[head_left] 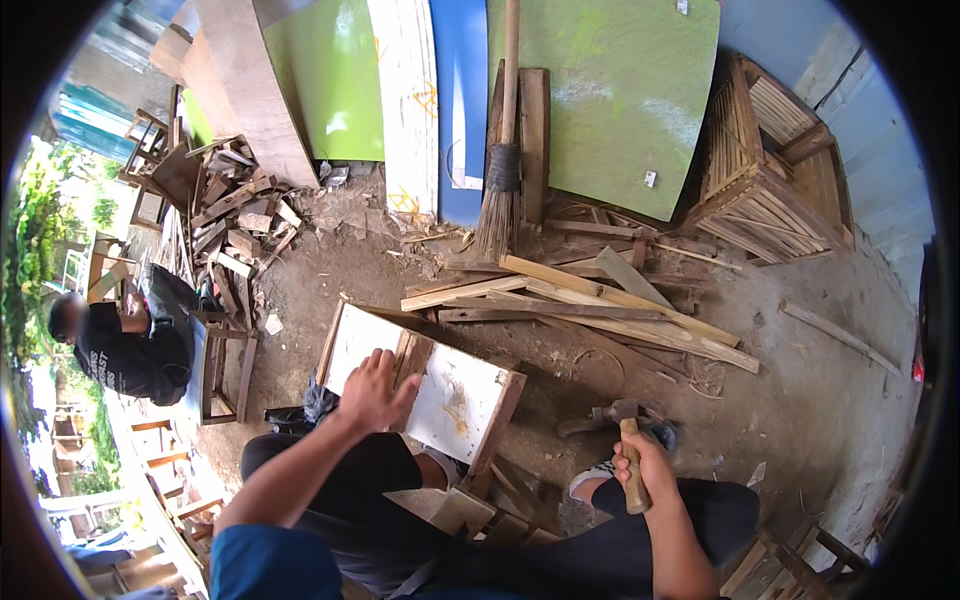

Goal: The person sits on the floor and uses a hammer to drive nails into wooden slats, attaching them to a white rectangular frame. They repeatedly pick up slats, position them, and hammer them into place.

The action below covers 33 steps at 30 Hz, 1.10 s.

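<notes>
My right hand (648,467) is wrapped round the wooden handle of a hammer (634,490), held over my right knee. The hammer's dark metal head points away from me, above my foot. My left hand (372,392) lies with its fingers spread on a wooden box-like piece (462,402) with white panels and a brown wooden bar across its middle. This piece rests tilted in front of my left leg. Its underside is hidden.
Loose wooden planks (600,300) lie on the ground ahead, near a stick broom (498,205) and leaning green boards (620,110). A slatted wooden frame (770,180) stands far right. Scrap wood (235,215) is heaped far left, near a seated person (130,345).
</notes>
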Each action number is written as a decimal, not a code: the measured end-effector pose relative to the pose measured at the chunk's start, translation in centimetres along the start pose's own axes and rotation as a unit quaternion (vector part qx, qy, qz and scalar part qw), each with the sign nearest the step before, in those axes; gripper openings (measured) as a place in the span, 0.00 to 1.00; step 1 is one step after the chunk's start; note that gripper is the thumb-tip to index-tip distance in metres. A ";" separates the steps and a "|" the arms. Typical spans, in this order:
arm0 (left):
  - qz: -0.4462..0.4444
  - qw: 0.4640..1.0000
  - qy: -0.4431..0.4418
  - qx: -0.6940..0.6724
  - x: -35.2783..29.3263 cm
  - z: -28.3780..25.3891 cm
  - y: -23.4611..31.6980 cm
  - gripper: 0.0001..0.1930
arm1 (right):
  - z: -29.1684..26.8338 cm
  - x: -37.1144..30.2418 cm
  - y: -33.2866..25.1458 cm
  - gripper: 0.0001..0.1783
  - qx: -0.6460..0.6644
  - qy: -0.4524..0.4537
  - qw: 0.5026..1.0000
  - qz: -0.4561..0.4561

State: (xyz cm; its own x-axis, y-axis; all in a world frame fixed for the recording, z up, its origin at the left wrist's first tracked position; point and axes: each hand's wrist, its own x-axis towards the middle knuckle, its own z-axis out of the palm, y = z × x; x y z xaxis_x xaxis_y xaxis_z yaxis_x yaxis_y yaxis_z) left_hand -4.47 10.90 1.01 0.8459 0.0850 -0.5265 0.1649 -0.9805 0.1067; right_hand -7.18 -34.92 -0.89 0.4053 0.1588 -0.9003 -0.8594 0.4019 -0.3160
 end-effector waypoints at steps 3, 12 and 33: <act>-0.061 0.996 -0.058 -0.037 6.3 -4.1 -2.2 0.42 | 1.4 -0.9 -0.2 0.11 0.000 0.008 1.000 -0.019; 0.098 0.988 -0.113 0.037 29.9 2.2 -5.4 0.31 | 3.9 -3.8 -0.8 0.10 0.009 0.092 0.994 -0.059; 0.033 0.940 -0.321 0.106 36.6 10.8 -8.7 0.58 | 8.0 -6.0 -0.3 0.14 -0.058 0.101 0.992 -0.037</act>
State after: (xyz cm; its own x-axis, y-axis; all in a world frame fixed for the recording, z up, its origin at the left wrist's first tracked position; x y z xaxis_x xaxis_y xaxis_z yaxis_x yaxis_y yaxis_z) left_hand 19.61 20.62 -28.26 0.3581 -0.0363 -0.9330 -0.0398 -0.9989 0.0235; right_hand -6.89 -28.78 7.02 0.4079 -0.0568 -0.9113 -0.8643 0.2977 -0.4054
